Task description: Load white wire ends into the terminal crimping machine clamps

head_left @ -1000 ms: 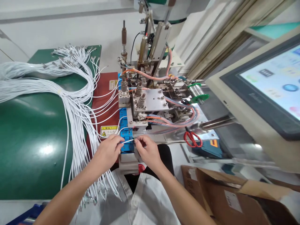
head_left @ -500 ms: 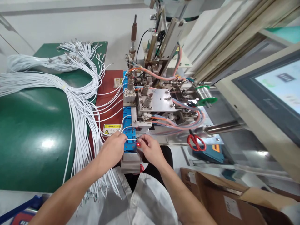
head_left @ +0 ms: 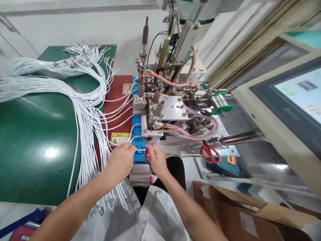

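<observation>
My left hand (head_left: 122, 159) is closed on a white cable (head_left: 140, 150), which runs across the near end of a row of blue fixture blocks (head_left: 138, 157). At the cable's tip, my right hand (head_left: 156, 159) pinches with thumb and fingers beside a small glowing red light. The connector or wire end there is too small and partly covered to make out. Several other white cables lie in the blue blocks farther along, beside the metal machine (head_left: 170, 108). A large bundle of white cables (head_left: 86, 134) spreads out to the left.
The bundle lies on a green table (head_left: 37, 144) and a red plate (head_left: 117, 113) with warning labels. Red-handled scissors (head_left: 210, 154) and a solder-like wire spool (head_left: 220, 102) are on the right. A screen (head_left: 301, 87) juts in at right, above cardboard boxes (head_left: 233, 211).
My right hand has shifted slightly left and turned, its fingers now pressed closer to the cable's tip. My left hand keeps its hold with little movement. The view has shifted slightly.
</observation>
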The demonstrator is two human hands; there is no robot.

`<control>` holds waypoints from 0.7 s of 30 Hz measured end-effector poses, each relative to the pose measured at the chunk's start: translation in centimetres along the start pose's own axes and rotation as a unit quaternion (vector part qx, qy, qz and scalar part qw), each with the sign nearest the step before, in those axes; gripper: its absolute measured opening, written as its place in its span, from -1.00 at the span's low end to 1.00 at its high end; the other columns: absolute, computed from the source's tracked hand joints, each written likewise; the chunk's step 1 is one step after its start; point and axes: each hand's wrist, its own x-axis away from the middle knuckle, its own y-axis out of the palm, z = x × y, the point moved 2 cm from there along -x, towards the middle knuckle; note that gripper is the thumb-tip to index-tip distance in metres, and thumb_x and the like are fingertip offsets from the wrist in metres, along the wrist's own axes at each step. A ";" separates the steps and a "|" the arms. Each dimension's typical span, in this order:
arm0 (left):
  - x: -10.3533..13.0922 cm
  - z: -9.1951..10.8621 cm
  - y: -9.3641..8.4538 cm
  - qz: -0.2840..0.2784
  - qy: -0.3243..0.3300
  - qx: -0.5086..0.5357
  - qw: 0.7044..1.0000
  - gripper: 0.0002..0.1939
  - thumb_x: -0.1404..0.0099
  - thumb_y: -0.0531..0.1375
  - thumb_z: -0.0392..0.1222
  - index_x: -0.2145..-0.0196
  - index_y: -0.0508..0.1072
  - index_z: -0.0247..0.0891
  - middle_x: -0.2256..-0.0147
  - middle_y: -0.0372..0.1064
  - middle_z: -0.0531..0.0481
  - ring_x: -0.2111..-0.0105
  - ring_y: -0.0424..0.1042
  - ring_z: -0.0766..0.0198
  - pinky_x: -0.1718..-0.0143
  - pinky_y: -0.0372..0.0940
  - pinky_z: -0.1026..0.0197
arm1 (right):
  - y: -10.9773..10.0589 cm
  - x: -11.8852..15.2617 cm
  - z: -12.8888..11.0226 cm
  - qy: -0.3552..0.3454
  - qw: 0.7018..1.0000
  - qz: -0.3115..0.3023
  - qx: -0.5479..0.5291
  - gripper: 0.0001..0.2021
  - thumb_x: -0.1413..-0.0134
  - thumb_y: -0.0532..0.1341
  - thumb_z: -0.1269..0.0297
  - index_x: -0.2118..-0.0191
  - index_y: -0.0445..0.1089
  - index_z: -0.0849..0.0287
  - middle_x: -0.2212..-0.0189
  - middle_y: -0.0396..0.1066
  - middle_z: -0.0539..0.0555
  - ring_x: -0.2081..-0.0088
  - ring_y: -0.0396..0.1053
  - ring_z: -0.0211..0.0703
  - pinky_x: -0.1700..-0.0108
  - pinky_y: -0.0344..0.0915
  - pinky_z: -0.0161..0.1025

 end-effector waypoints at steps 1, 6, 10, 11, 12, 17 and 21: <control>0.1 0.1 -0.1 0.001 0.004 -0.020 1.000 -0.77 -0.26 -0.02 -0.39 0.33 0.44 -0.29 0.40 0.35 -0.08 0.34 0.33 0.17 0.24 0.26 0.11 | 0.0 0.0 0.1 0.005 1.000 -0.003 -0.004 -0.63 -0.16 -0.09 0.11 0.62 0.01 0.12 0.70 0.07 -0.11 0.61 0.09 -0.29 0.53 0.02 -0.35; 0.3 -0.1 0.0 0.000 0.033 -0.025 0.999 -0.76 -0.23 0.01 -0.43 0.23 0.42 -0.31 0.31 0.37 -0.09 0.27 0.31 0.15 0.21 0.27 0.11 | -1.0 -0.4 0.7 0.054 0.993 0.061 -0.086 -0.60 -0.11 -0.03 0.02 0.63 0.09 0.15 0.70 0.08 -0.11 0.59 0.09 -0.30 0.51 0.04 -0.35; 1.4 -0.8 -0.6 0.035 0.063 0.009 0.997 -0.70 -0.28 -0.03 -0.40 0.05 0.29 -0.32 0.11 0.29 -0.13 0.13 0.27 0.15 0.13 0.23 0.09 | -2.0 -0.4 0.9 0.055 0.979 0.091 -0.173 -0.59 -0.11 -0.02 0.00 0.59 0.18 0.18 0.66 0.10 -0.08 0.58 0.08 -0.30 0.51 0.04 -0.34; 1.9 -1.0 -0.9 0.024 0.080 0.022 0.996 -0.74 -0.29 -0.04 -0.37 0.09 0.31 -0.30 0.13 0.28 -0.11 0.14 0.26 0.16 0.14 0.23 0.09 | -2.2 -0.3 0.9 0.052 0.977 0.090 -0.187 -0.59 -0.12 -0.02 0.00 0.59 0.18 0.18 0.66 0.10 -0.08 0.58 0.07 -0.31 0.52 0.04 -0.35; 2.5 -1.1 -1.2 -0.004 0.106 0.040 0.994 -0.78 -0.31 -0.03 -0.34 0.16 0.35 -0.27 0.18 0.30 -0.08 0.18 0.27 0.19 0.16 0.23 0.11 | -2.5 -0.2 0.9 0.049 0.975 0.089 -0.199 -0.59 -0.12 -0.01 0.00 0.60 0.18 0.18 0.66 0.10 -0.08 0.59 0.06 -0.31 0.53 0.03 -0.35; 5.4 -1.9 -2.1 -0.157 0.173 0.058 0.970 -0.83 -0.24 0.11 -0.31 0.52 0.36 -0.29 0.37 0.26 -0.02 0.30 0.24 0.23 0.30 0.18 0.20 | -3.4 0.3 0.7 0.049 0.970 0.086 -0.223 -0.58 -0.10 0.03 0.01 0.63 0.17 0.18 0.68 0.08 -0.09 0.60 0.04 -0.33 0.55 0.02 -0.35; 5.6 -2.0 -2.0 -0.169 0.173 0.055 0.969 -0.78 -0.24 0.09 -0.37 0.56 0.31 -0.31 0.39 0.25 -0.01 0.32 0.23 0.24 0.31 0.15 0.20 | -3.5 0.7 0.4 0.056 0.969 0.071 -0.230 -0.59 -0.11 0.04 0.04 0.64 0.16 0.19 0.69 0.08 -0.09 0.61 0.04 -0.34 0.56 0.02 -0.36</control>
